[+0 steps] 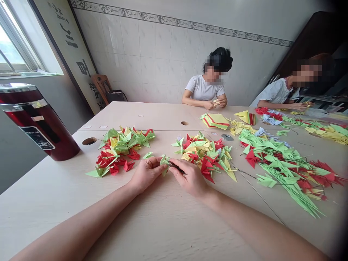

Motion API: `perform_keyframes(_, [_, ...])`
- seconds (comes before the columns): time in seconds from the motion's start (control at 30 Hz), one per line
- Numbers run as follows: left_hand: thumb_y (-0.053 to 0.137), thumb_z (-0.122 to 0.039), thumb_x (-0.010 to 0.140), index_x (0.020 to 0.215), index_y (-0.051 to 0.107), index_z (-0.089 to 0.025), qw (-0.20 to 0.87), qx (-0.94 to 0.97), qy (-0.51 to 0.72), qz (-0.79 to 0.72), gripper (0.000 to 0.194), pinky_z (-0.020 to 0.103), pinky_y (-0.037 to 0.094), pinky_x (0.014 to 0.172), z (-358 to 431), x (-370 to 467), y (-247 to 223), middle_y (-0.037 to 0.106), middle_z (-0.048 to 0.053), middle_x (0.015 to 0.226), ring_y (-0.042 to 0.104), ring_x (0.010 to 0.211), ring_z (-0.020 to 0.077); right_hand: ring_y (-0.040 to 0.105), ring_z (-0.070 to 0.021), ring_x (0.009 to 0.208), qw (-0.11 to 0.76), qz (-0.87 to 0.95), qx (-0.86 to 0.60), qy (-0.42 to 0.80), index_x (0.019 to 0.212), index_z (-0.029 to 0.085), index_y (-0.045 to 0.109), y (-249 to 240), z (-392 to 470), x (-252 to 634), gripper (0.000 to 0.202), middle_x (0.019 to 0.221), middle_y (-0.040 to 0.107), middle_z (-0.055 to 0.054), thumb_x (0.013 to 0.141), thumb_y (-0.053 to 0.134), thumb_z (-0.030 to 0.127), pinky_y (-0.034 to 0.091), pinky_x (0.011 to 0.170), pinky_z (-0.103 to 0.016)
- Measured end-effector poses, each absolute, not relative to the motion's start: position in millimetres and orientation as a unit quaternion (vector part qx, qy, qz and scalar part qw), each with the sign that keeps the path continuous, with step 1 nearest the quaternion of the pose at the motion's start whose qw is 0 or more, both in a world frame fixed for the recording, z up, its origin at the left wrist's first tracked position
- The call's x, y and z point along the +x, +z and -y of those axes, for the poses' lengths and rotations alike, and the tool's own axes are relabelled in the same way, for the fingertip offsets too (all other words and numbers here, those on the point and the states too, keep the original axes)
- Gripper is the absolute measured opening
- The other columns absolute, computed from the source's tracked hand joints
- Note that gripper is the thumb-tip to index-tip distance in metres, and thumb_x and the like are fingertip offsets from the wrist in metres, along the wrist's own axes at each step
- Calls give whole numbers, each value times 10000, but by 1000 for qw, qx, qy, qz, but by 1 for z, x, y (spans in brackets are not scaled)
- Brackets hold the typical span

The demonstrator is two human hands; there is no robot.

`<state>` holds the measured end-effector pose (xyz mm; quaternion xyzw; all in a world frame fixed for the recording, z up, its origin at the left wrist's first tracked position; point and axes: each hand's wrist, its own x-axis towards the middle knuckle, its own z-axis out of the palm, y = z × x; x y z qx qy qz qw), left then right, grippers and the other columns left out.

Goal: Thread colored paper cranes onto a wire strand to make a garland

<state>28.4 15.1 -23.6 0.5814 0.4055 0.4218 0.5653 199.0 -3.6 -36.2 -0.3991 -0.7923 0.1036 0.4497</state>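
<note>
Between the fingertips of my left hand (146, 172) is a light green folded paper crane (164, 160). My right hand (191, 176) is closed around a slim dark tool (176, 166), its tip touching or close to the crane; its kind I cannot make out. Just beyond my left hand lies a loose green paper piece (148, 155). One heap of green, red and yellow paper cranes (119, 146) sits to the left of my hands. Another mixed heap of cranes (203, 150) lies right behind my right hand.
A dark red thermos (40, 123) stands at the left by a table hole (89, 141). On the right lie long strings of cranes (282, 163) with a dark thread. Folded paper stacks (216, 120) lie farther back. Two people (205, 88) sit across the table, hands at paper.
</note>
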Motion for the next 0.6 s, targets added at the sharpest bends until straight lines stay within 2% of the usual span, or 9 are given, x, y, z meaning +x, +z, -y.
perform_keyframes(0.6, [597, -333, 739, 867, 664, -155, 518, 658, 385, -388, 230, 234, 406, 614, -18, 27, -29, 621, -1, 678, 516, 634, 122, 656, -194, 778, 429, 788, -440, 42, 984, 208, 648, -37, 3, 199, 191, 896, 702, -59, 843, 520, 213, 520, 697, -300])
